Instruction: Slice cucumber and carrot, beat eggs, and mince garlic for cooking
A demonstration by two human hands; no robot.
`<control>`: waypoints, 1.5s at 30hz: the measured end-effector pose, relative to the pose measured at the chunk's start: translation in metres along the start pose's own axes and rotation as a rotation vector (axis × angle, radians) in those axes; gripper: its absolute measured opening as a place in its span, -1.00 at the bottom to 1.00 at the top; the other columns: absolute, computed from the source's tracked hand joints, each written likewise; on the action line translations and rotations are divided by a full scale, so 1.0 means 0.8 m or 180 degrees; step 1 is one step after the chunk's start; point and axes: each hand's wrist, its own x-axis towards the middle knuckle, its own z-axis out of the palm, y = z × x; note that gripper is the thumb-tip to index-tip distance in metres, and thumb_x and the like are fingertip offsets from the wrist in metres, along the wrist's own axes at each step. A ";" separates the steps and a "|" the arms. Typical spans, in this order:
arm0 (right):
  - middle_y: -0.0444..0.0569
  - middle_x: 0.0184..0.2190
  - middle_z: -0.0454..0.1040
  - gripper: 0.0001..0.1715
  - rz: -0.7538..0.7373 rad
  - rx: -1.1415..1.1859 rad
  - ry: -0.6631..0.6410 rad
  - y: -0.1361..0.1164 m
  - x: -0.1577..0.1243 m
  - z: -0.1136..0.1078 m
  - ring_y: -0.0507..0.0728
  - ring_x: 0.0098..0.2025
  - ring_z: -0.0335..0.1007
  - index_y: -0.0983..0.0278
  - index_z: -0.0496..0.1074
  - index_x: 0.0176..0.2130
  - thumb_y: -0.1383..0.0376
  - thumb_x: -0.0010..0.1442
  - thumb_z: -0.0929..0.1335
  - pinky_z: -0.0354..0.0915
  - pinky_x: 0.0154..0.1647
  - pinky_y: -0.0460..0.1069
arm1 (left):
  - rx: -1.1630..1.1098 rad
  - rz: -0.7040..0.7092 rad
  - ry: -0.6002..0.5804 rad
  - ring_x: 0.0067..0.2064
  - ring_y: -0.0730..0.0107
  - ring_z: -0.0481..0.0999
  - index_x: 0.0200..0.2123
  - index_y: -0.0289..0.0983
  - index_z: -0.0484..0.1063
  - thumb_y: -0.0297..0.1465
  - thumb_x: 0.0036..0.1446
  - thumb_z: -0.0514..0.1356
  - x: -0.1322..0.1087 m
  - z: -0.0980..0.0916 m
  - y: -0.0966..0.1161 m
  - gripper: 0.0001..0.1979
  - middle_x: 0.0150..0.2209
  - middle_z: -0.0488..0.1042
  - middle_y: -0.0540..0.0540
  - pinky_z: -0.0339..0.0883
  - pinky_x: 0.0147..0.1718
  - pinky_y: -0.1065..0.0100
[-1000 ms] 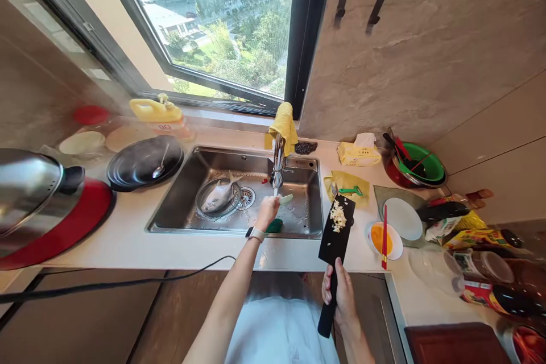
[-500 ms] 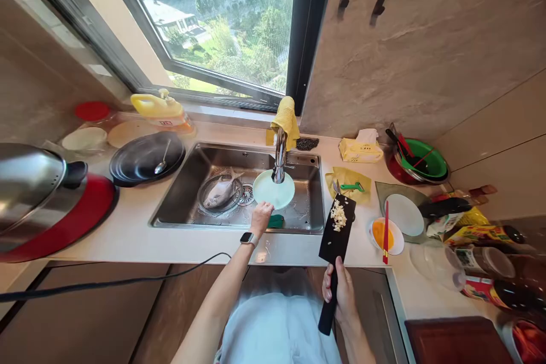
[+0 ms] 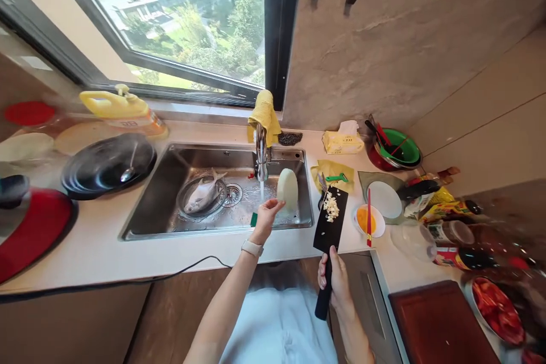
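My left hand [image 3: 265,219] is closed on the edge of a pale green plate [image 3: 288,186], which it tilts nearly upright over the right side of the sink [image 3: 147,205]. Just left of the plate, water runs from the faucet [image 3: 261,162]. My right hand [image 3: 338,278] grips the handle of a black cleaver [image 3: 326,239]. Its blade lies flat in front of the counter, carrying a small heap of chopped garlic [image 3: 331,206]. A whole fish [image 3: 202,196] sits in a round bowl at the sink's left.
Right of the cleaver is a bowl of beaten egg [image 3: 367,219] with red chopsticks [image 3: 369,210] across it. A green peeler [image 3: 336,177] lies behind the blade. A black pan lid [image 3: 102,165] with a spoon is left of the sink; a brown board [image 3: 439,324] is at lower right.
The plate has gone from lying face-up under the faucet to standing tilted right of it, moved by my left hand. Running water now shows. The view has shifted right; the cleaver stays held.
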 end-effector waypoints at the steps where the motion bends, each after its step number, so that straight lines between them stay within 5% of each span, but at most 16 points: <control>1: -0.27 -0.74 0.24 -0.32 -0.0023 -0.0004 0.0031 -0.001 0.000 -0.001 -0.12 -0.80 0.03 0.26 0.29 -0.50 -0.27 -0.07 0.44 0.00 -0.82 -0.19 | -0.0293 -0.0127 0.0009 -0.33 0.41 0.49 -0.36 -0.31 0.53 -0.13 -0.28 0.48 -0.003 0.006 0.008 -0.54 -0.35 0.57 -0.08 0.31 -0.31 0.40; 6: -0.27 -0.74 0.25 -0.31 -0.0166 -0.0001 0.0171 -0.006 -0.006 -0.005 -0.13 -0.80 0.03 0.26 0.29 -0.50 -0.28 -0.08 0.45 0.01 -0.82 -0.20 | -0.0239 -0.0317 -0.0096 -0.26 0.36 0.51 -0.30 -0.32 0.57 -0.12 -0.28 0.47 -0.019 0.026 0.031 -0.51 -0.29 0.59 -0.12 0.33 -0.25 0.37; 16: -0.27 -0.77 0.23 -0.25 -0.0163 -0.0011 0.0227 0.003 -0.007 -0.008 -0.11 -0.82 0.04 0.26 0.26 -0.52 -0.36 -0.11 0.39 -0.02 -0.85 -0.19 | 0.0295 -0.0369 0.0027 -0.33 0.31 0.50 -0.39 -0.34 0.58 -0.11 -0.33 0.47 -0.020 0.024 0.010 -0.53 -0.40 0.58 -0.11 0.30 -0.32 0.35; 19: -0.27 -0.76 0.24 -0.26 -0.0166 -0.0037 0.0210 0.000 -0.006 -0.015 -0.11 -0.82 0.05 0.26 0.28 -0.50 -0.35 -0.09 0.39 -0.02 -0.85 -0.20 | 0.0646 -0.0108 -0.0320 -0.36 0.27 0.49 -0.40 -0.30 0.59 -0.11 -0.24 0.44 -0.037 0.035 0.009 -0.60 -0.41 0.59 -0.12 0.29 -0.30 0.30; 23: -0.27 -0.75 0.25 -0.30 -0.0270 -0.0194 0.0323 -0.013 -0.011 -0.039 -0.12 -0.81 0.05 0.27 0.30 -0.48 -0.29 -0.06 0.42 -0.01 -0.84 -0.21 | 0.2064 0.0828 -0.1007 -0.29 0.21 0.49 -0.47 -0.22 0.59 -0.23 0.04 0.33 -0.085 0.048 -0.011 -0.82 -0.41 0.58 -0.11 0.19 -0.06 0.14; 29: -0.26 -0.77 0.25 -0.32 -0.0197 -0.0582 0.0496 -0.012 -0.008 -0.097 -0.12 -0.82 0.01 0.27 0.30 -0.50 -0.28 -0.04 0.41 -0.04 -0.86 -0.21 | 0.3851 0.1959 -0.2235 -0.18 0.24 0.41 -0.35 -0.16 0.54 -0.42 0.27 0.13 -0.139 0.049 -0.094 -0.80 -0.35 0.54 -0.08 0.00 0.07 0.05; 35: -0.24 -0.77 0.28 -0.31 -0.0235 -0.0908 0.0793 0.021 -0.001 -0.129 -0.09 -0.83 0.04 0.27 0.29 -0.51 -0.30 -0.03 0.38 -0.01 -0.86 -0.19 | 0.4175 0.2343 -0.2629 -0.16 0.20 0.43 -0.20 -0.14 0.54 -0.45 0.25 0.14 -0.158 0.063 -0.152 -0.82 -0.32 0.54 -0.11 0.07 0.10 0.03; 41: -0.26 -0.76 0.28 -0.33 0.0001 -0.0694 0.0686 0.035 -0.009 -0.139 -0.10 -0.81 0.04 0.27 0.30 -0.49 -0.28 -0.02 0.38 -0.02 -0.83 -0.20 | 0.3890 0.2605 -0.2569 0.18 0.07 0.31 0.29 -0.11 0.26 -0.34 0.27 0.08 -0.166 0.046 -0.123 -0.49 0.15 0.40 -0.25 -0.15 0.27 -0.09; 45: -0.27 -0.76 0.27 -0.35 0.0330 -0.0629 0.0495 0.034 -0.018 -0.153 -0.11 -0.81 0.03 0.27 0.31 -0.47 -0.26 -0.02 0.38 -0.05 -0.81 -0.20 | 0.3845 0.3197 -0.3479 0.39 0.04 0.01 0.33 0.07 0.14 -0.10 0.29 0.06 -0.156 0.049 -0.099 -0.45 0.39 0.05 -0.18 -0.26 0.31 -0.05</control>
